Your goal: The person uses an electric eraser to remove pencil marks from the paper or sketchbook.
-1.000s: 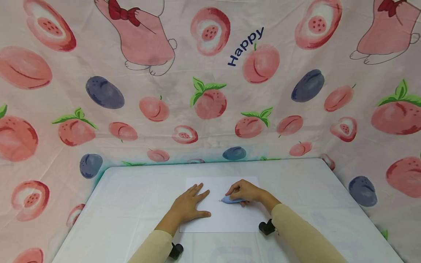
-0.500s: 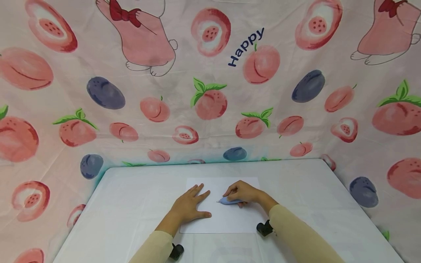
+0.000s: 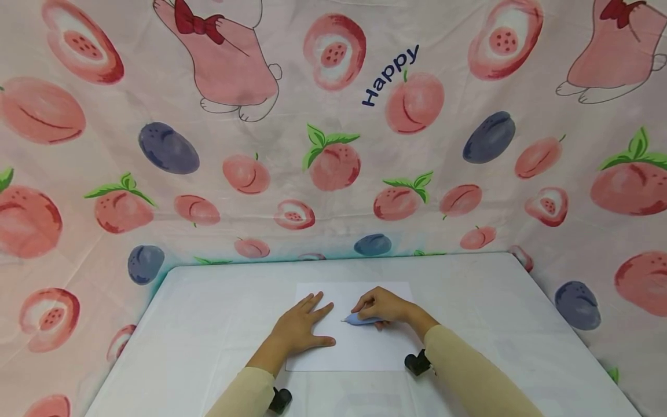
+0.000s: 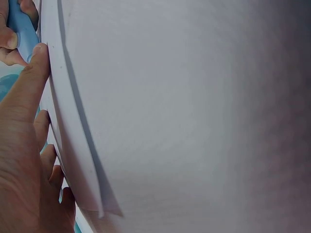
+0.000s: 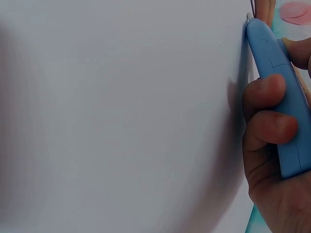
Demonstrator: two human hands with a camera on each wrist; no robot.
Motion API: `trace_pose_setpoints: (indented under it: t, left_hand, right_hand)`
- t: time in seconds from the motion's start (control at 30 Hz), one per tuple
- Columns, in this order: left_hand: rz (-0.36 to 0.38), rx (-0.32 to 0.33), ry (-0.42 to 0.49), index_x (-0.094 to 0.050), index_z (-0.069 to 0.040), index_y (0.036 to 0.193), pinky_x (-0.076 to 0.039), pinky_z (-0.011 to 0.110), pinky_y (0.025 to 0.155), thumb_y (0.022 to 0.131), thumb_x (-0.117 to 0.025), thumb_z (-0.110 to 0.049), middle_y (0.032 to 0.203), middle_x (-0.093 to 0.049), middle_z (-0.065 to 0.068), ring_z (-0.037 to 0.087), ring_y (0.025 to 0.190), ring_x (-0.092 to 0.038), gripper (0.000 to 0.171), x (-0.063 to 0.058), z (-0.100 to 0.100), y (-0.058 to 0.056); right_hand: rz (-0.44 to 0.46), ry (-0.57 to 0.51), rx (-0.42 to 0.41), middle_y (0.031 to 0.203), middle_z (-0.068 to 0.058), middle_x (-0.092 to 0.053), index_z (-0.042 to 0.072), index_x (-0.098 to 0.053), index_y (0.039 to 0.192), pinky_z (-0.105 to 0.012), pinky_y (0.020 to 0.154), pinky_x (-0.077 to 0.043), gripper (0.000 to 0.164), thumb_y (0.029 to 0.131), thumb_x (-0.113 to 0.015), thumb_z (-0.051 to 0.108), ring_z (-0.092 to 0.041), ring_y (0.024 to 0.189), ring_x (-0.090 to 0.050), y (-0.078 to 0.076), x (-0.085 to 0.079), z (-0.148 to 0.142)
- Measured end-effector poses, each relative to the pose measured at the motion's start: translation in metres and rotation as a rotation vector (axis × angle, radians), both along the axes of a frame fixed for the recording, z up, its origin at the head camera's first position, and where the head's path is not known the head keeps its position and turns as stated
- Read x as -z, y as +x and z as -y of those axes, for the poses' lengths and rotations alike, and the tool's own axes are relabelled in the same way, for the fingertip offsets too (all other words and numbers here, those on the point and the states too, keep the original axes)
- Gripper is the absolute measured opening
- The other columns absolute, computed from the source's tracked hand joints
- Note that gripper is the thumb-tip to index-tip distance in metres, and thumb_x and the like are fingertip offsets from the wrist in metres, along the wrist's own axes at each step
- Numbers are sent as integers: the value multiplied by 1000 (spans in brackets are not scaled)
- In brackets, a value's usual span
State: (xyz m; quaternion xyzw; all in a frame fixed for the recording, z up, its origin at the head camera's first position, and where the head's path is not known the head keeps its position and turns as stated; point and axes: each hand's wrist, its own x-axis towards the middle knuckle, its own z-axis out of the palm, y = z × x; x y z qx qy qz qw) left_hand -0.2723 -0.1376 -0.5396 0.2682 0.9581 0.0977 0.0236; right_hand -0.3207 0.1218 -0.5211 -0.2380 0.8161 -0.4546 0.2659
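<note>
A sheet of white paper (image 3: 375,353) lies on the white table. My left hand (image 3: 298,329) rests on its left part with straight, spread fingers; in the left wrist view the thumb (image 4: 29,82) reaches towards the other hand. My right hand (image 3: 392,305) grips a chunky light blue pen-like tool (image 3: 362,319) that tapers to a thin metal tip. The tip points left, at or just above the paper; contact cannot be made out. In the right wrist view, curled fingers wrap one side of the blue tool (image 5: 277,73), and a fingertip presses its far side near the front.
The white table (image 3: 219,301) spreads around the sheet. A cloth (image 3: 333,231) printed with peaches and plums hangs behind and at both sides. Black wrist cameras (image 3: 417,364) sit below each wrist, beside the beige sleeves (image 3: 469,370).
My right hand has slid a little to the left with the blue tool, its tip closer to my left hand. My left hand stays in place on the paper.
</note>
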Motion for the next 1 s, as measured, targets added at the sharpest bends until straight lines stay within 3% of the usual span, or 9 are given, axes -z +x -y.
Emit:
trace_pose_setpoints:
  t: [1.0]
  left_hand:
    - [-1, -3, -7, -35, -30, 139, -30, 46, 99, 69, -43, -77, 148, -20, 2, 24, 133, -18, 85, 2, 1, -3]
  right_hand:
    - [-6, 22, -6, 58, -16, -58, 17, -70, 95, -24, 35, -34, 13, 83, -64, 19, -16, 37, -46, 0, 1, 2]
